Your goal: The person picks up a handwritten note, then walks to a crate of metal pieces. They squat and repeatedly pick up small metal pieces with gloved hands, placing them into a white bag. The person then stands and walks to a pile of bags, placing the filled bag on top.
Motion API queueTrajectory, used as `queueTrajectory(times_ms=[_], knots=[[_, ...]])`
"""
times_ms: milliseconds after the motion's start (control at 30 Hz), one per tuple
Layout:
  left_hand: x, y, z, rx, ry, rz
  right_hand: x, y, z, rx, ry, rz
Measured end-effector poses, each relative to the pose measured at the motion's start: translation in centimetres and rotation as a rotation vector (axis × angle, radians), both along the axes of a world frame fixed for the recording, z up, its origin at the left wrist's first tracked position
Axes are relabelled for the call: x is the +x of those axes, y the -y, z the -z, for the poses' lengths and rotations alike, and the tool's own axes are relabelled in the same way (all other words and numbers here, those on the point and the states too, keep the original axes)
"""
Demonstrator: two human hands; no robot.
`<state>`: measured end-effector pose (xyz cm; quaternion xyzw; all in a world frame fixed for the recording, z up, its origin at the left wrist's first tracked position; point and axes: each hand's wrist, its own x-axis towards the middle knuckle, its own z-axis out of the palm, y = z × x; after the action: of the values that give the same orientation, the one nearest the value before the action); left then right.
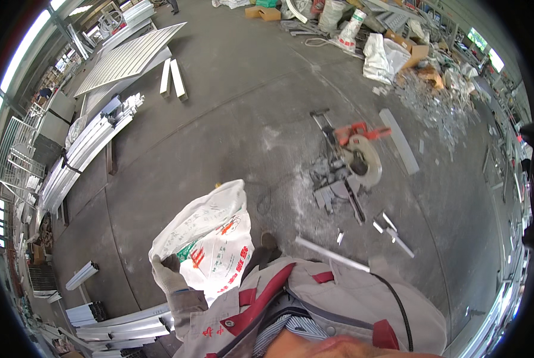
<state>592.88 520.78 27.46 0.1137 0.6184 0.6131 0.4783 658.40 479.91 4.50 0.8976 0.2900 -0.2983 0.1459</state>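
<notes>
My left hand (167,274), in a pale work glove, is closed on the left edge of a white woven sack (219,253) with red and green print. The sack hangs slack in front of my body, and its upper edge bulges outward. What it holds, if anything, is hidden. Past its top edge shows a small yellow thing (218,185) too small to name. My right hand is not in the picture. A dark shoe (269,241) shows just right of the sack.
A red and grey mitre saw (356,161) stands on the floor ahead to the right. Around it lie a flat metal bar (399,141) and short offcuts (393,230). Long metal profiles (91,152) are stacked at left. Scrap and white sacks (377,58) pile up far right.
</notes>
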Motion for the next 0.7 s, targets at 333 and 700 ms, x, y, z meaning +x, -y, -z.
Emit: queueTrajectory(times_ms=[333, 700], knots=[[11.8, -32.0, -2.1, 0.012, 0.055, -0.123, 6.2, -26.9, 1.7, 0.156, -0.472, 0.662], [36.7, -66.9, -6.3, -0.016, 0.116, -0.139, 37.5, -100.3, -7.4, 0.831, -0.654, 0.481]])
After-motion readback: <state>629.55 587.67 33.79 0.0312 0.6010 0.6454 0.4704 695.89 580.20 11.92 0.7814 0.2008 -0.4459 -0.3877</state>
